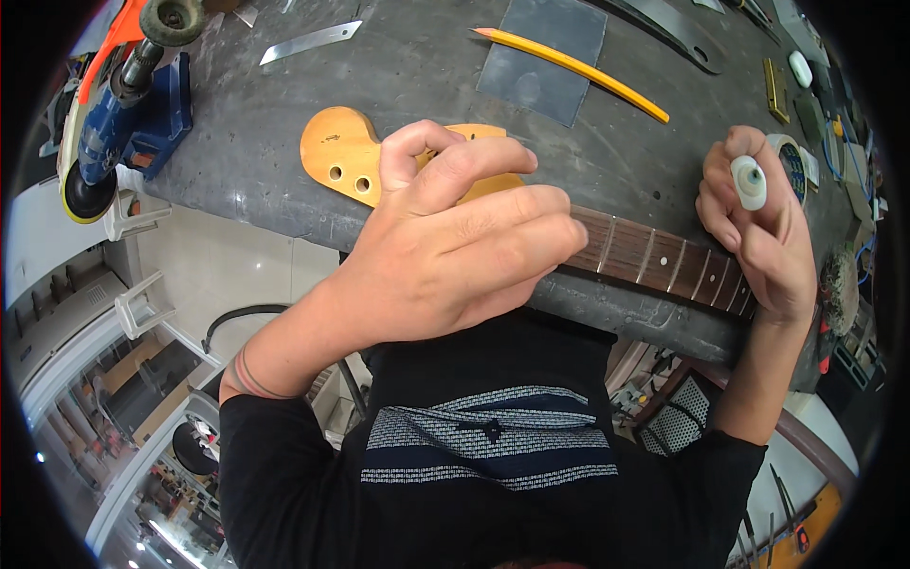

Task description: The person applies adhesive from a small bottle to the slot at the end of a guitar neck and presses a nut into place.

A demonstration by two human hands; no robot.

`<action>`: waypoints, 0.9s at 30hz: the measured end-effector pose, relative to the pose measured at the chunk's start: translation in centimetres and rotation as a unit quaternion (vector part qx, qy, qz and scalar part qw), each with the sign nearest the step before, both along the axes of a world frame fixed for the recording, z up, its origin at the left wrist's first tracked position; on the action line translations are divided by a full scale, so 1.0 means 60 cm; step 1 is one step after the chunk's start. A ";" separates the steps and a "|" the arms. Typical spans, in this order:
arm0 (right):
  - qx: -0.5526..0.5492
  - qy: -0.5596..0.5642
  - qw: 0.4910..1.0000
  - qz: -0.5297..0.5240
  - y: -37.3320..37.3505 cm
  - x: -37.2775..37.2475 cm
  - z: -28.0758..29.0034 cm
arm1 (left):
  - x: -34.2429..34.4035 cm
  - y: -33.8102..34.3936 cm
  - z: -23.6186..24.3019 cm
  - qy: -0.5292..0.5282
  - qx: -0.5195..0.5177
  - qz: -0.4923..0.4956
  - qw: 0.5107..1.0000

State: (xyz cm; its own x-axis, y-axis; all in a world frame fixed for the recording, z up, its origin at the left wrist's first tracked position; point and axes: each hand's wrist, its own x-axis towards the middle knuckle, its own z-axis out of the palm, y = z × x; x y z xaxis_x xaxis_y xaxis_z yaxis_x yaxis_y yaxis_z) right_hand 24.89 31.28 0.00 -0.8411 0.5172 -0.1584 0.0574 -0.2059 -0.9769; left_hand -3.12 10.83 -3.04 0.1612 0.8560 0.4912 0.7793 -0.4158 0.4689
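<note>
My left hand (455, 237) lies over a guitar neck: its pale wooden headstock (328, 142) with round holes shows at the left, its dark fretboard (633, 248) with metal frets runs right. My left upper fingers are bent and apart; the lower ones press together with the thumb beneath, and what they hold is hidden. My right hand (763, 228), at the fretboard's right end, is closed around a small white bottle (749, 185), its nozzle pointing up toward me.
On the grey worktop (227, 166) are a blade (308, 41), a yellow pencil (588, 71) on a dark sheet (526, 81), and curved metal (664, 33). A blue grinder (123, 123) stands left; a tape roll (794, 156) and wire brush (839, 294) lie right.
</note>
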 end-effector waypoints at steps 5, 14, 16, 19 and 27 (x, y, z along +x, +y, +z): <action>0.010 -0.056 0.998 -0.021 0.000 -0.006 0.007 | -0.001 0.003 0.005 0.028 0.023 -0.005 0.999; 0.039 -0.063 0.997 0.017 0.009 0.008 -0.008 | 0.000 -0.002 0.016 0.065 0.023 -0.009 0.998; 0.048 -0.070 0.996 0.015 0.009 0.016 -0.003 | 0.000 0.000 0.018 0.066 0.023 -0.015 0.997; 0.089 -0.069 0.993 0.029 0.011 0.015 -0.009 | 0.003 0.005 0.021 0.085 0.028 -0.023 0.996; 0.205 -0.064 0.975 0.058 0.007 -0.002 -0.006 | -0.007 0.026 -0.004 0.055 0.180 -0.085 0.978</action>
State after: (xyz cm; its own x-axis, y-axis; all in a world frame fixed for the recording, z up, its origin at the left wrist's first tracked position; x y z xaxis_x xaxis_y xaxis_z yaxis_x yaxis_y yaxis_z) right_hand 24.80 31.71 -0.35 -0.8847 0.4614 -0.0660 0.1838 0.2152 -0.9591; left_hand -3.56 12.40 -3.27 0.3548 0.5867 0.7279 0.7220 -0.6666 0.1854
